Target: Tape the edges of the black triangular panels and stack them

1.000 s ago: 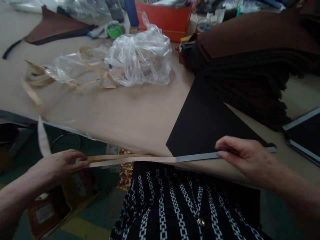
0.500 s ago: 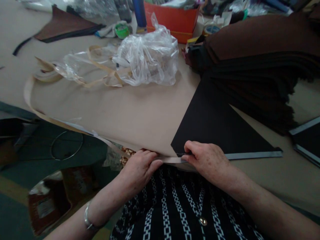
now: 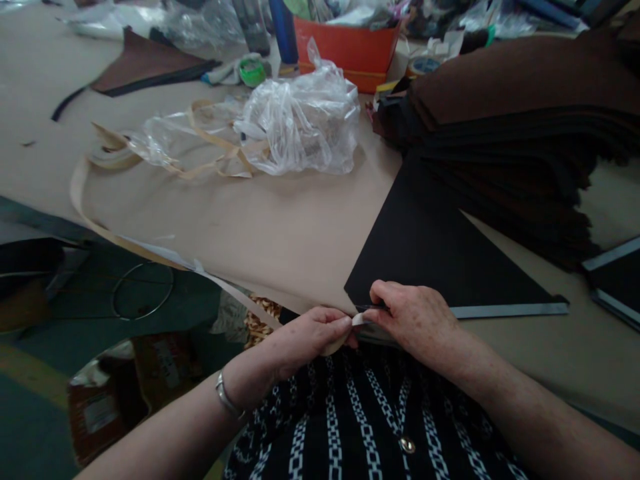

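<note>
Cream tape (image 3: 245, 300) pinched short at the table's (image 3: 280, 233) near edge

At lower centre, the left hand (image 3: 313, 337) has thumb and fingers closed on the tape, and a short pale bit of it pokes out beyond the fingertips, reaching those of the right hand (image 3: 413, 313). The right thumb and forefinger are closed too, with a dark slim object (image 3: 373, 308) showing between them, too small to identify, at the lower left edge of a black panel (image 3: 430, 240). Half a second ago the hands were farther apart, with a straight length of tape between them; now the left has come in just beside the right, which has barely moved.

The tape is narrow, flat and matte, sagging along the table edge at centre left and curving up to a loose roll (image 3: 113, 157) at upper left. A pale grey strip (image 3: 510, 311) lines the panel's near edge at right. Beyond, at upper centre, sits a crumpled clear plastic bag (image 3: 305, 123); at upper right, a stack of dark brown pieces (image 3: 520, 87); farthest, near the top, a red box (image 3: 345, 53).
</note>
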Tool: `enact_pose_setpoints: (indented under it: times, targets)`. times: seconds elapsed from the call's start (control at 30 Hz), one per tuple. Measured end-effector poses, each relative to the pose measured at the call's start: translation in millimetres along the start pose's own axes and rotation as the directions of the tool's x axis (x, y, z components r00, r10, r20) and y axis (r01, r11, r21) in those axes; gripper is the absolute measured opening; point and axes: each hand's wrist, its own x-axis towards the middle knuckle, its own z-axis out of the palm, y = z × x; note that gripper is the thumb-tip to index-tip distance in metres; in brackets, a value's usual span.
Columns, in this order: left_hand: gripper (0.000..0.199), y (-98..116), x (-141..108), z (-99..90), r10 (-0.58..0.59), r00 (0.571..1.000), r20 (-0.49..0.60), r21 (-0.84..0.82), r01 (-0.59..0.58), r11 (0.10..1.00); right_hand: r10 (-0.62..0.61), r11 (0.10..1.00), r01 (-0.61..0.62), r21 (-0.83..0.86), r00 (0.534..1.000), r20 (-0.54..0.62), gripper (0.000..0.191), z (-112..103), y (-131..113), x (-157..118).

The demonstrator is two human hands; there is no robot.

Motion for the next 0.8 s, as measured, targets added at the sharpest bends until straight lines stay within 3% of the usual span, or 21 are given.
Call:
enact_pose_setpoints:
  times: [0.13,0.4,0.5,0.6,0.7,0.8]
  targets:
    - [0.043,-6,3,1.0,-0.049,0.998,-0.032,0.004,0.05,0.999,-0.002,1.0,0.002,0.003,1.0,0.005,0.013,-1,0,0]
    - [0.034,-12,-5,-12.6,-0.073,0.967,-0.244,0.199,0.124,0.972,0.068,0.997,-0.069,0.02,0.997,0.04,0.014,-2,0,3]
    - [0.031,-12,-6,-10.4,-0.049,0.975,-0.216,0.213,0.096,0.972,0.1,0.965,-0.121,0.233,0.99,0.101,0.018,-14,4,0]
    - [0.036,-11,-4,-4.9,-0.016,0.984,-0.179,0.194,0.052,0.98,0.068,0.873,-0.121,0.472,0.99,0.127,0.015,-27,6,-7]
    - [0.046,-11,-2,-1.1,0.0,0.983,-0.186,0.171,0.033,0.985,0.064,0.844,-0.111,0.524,0.992,0.106,0.021,-30,3,-15]
    - [0.041,-8,-2,0.5,0.015,0.974,-0.225,0.161,0.022,0.987,0.05,0.859,-0.043,0.511,0.999,-0.001,0.018,-23,-2,-20]
